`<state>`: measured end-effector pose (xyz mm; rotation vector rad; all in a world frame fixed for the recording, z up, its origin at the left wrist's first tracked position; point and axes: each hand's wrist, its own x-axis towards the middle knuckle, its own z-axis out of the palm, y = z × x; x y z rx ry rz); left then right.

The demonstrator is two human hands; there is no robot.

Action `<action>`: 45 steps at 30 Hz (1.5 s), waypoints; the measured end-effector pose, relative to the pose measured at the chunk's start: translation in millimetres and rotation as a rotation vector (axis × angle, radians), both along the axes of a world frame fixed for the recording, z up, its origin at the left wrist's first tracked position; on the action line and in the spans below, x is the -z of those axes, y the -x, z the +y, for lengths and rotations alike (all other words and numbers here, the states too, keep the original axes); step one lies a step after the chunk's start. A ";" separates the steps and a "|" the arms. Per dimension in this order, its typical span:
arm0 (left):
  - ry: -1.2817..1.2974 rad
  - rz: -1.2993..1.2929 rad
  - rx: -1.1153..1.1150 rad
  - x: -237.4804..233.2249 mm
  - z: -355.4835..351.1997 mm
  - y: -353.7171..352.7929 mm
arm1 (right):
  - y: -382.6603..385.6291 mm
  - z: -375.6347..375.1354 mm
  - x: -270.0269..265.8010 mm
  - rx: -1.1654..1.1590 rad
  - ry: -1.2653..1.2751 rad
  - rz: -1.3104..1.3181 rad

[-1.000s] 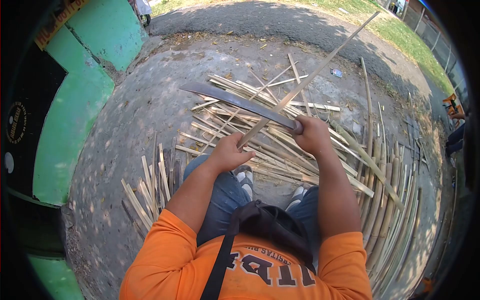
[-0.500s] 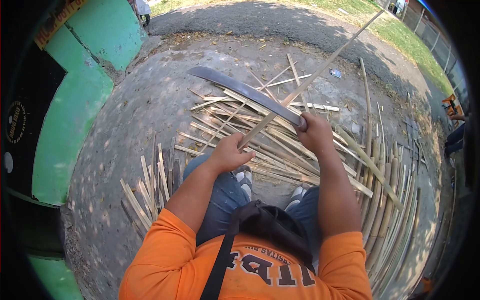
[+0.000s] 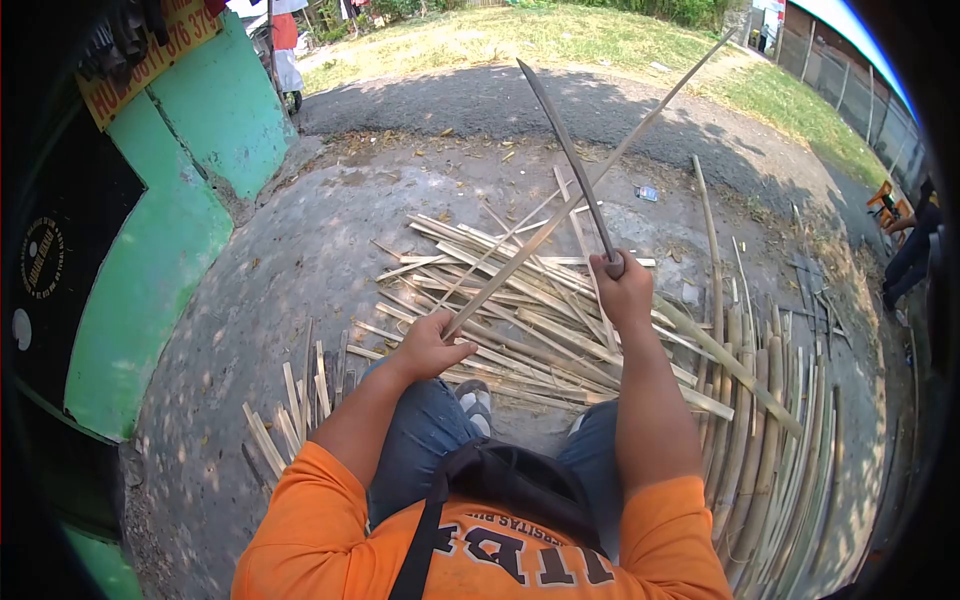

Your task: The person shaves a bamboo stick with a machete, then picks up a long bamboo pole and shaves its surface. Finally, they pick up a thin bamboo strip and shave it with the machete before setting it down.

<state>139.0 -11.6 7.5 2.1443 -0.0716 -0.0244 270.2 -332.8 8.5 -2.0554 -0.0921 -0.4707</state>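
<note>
My left hand [image 3: 430, 347] is closed round the near end of a long bamboo strip [image 3: 531, 242], which slants away up and to the right toward the road. In my right hand [image 3: 626, 288] is the handle of a machete [image 3: 570, 145], its dark blade pointing up and forward. The blade overlaps the strip in this view, crossing it a little above the right fist. Below both hands, a loose heap of split bamboo strips [image 3: 540, 318] lies on the ground in front of my feet.
Long bamboo poles [image 3: 765, 400] lie in a row on the right. Shorter split pieces [image 3: 290, 405] stand out beside my left leg. A green wall [image 3: 150, 270] rises at left, and a person [image 3: 910, 250] is at the far right, near an orange chair [image 3: 880, 195].
The machete has swung from lying nearly across the strip to pointing upward and forward. My left hand has shifted left and nearer with the strip. The view has tilted up.
</note>
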 end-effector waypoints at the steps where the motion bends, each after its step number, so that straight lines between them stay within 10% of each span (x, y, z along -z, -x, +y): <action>1: 0.024 0.027 0.003 -10.0 -4.1 5.3 | 0.5 -1.2 2.0 -0.020 -0.112 -0.014; 11: -0.055 0.017 -0.016 -31.4 -18.2 70.1 | 43.0 20.4 -26.9 -0.250 -0.679 -0.037; 37: -0.167 0.005 -0.171 -25.9 -8.4 161.7 | 96.7 56.7 -36.0 -0.508 -0.929 0.194; 45: -0.548 -0.225 -0.283 -45.4 -9.3 163.6 | 112.4 74.4 -40.1 -0.413 -0.987 0.226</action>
